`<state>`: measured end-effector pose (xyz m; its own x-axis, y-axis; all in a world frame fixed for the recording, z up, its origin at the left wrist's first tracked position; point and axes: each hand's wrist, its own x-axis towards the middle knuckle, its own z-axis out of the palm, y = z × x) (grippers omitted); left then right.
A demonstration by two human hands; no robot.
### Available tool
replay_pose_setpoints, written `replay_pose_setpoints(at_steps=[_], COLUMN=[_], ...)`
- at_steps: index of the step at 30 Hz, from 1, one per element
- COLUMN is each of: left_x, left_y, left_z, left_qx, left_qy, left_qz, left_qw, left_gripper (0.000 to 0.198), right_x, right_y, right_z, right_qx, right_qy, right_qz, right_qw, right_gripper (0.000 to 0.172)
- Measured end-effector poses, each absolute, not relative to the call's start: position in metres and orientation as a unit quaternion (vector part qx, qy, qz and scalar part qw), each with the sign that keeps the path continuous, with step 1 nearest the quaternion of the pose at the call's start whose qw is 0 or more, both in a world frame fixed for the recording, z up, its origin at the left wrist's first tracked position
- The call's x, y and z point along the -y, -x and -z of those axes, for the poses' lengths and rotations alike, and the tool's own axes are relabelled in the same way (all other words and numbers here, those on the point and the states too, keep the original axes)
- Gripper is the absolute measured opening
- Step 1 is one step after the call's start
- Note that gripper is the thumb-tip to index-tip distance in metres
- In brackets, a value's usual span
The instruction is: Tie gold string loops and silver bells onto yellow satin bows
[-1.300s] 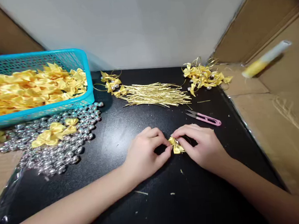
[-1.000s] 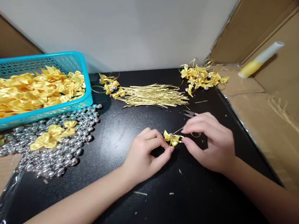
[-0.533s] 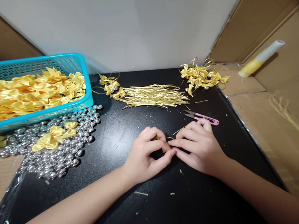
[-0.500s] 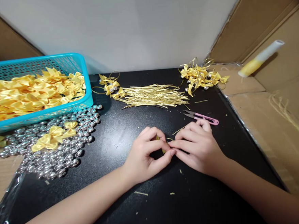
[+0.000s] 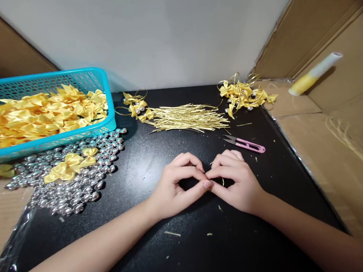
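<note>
My left hand [image 5: 180, 185] and my right hand [image 5: 236, 180] meet fingertip to fingertip above the black tabletop, both closed in a pinch. A thin gold cord [image 5: 223, 182] curves out inside the right hand's fingers, and its rest is hidden at the pinch. Beyond the right hand lie pink-handled thread snips [image 5: 249, 146], apart from the fingers. A loose bundle of cut gold cords [image 5: 186, 118] is spread farther back. Yellow satin bows with silver beads and cord loops form a small group [image 5: 136, 107] left of the bundle and a larger pile [image 5: 243, 93] right of it.
At the left, a turquoise basket [image 5: 110, 100] holds many yellow bows [image 5: 49, 114]. Silver beads [image 5: 76, 193] spread before it, a few bows [image 5: 66, 167] on top. Cardboard walls [image 5: 342, 29] flank the black table [image 5: 165, 257]. A white-and-yellow tube [image 5: 315, 75] is at the right.
My fingertips have drawn together, and the right hand has shifted slightly left. The yellow piece seen inside my left fingers is now hidden, while a cord curve shows within the right hand.
</note>
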<state>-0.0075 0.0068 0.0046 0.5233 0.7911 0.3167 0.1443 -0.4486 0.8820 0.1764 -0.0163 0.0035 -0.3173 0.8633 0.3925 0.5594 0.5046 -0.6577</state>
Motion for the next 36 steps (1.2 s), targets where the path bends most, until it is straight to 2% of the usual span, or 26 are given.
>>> replay_pose_setpoints(at_steps=[3,7,13,18,27,31,36], left_x=[-0.0074,-0.0066,-0.0071,-0.0097,-0.0132,-0.0135,-0.0126], left_y=[0.0077,0.0073,0.0063,0.0054,0.0069,0.0068,0.0054], left_z=[-0.002,0.0003,-0.0021,-0.0023,-0.0052,-0.0061,-0.0047], left_qx=[-0.328,-0.364,-0.378,-0.347,-0.326,-0.335,-0.355], left_qy=[-0.734,-0.732,-0.753,-0.77,-0.754,-0.727,-0.716], left_qz=[-0.385,-0.354,-0.312,-0.299,-0.315,-0.343,-0.36], left_qw=[0.453,0.455,0.44,0.444,0.474,0.492,0.482], left_gripper=[0.005,0.012,0.014,0.007,0.008,0.01,0.01], right_x=[0.0162,0.0158,0.0159,0.0152,0.0119,0.0124,0.0151], right_y=[-0.1762,-0.1774,-0.179,-0.1786,-0.1801,-0.1793,-0.179], right_z=[-0.0045,-0.0045,-0.0042,-0.0043,-0.0069,-0.0068,-0.0055], right_qx=[0.76,0.739,0.751,0.754,0.701,0.714,0.763], right_qy=[0.464,0.461,0.449,0.44,0.438,0.458,0.449], right_qz=[-0.236,-0.265,-0.226,-0.219,-0.311,-0.249,-0.109], right_qw=[0.388,0.414,0.429,0.436,0.469,0.468,0.453], right_gripper=[0.008,0.008,0.011,0.009,0.007,0.009,0.008])
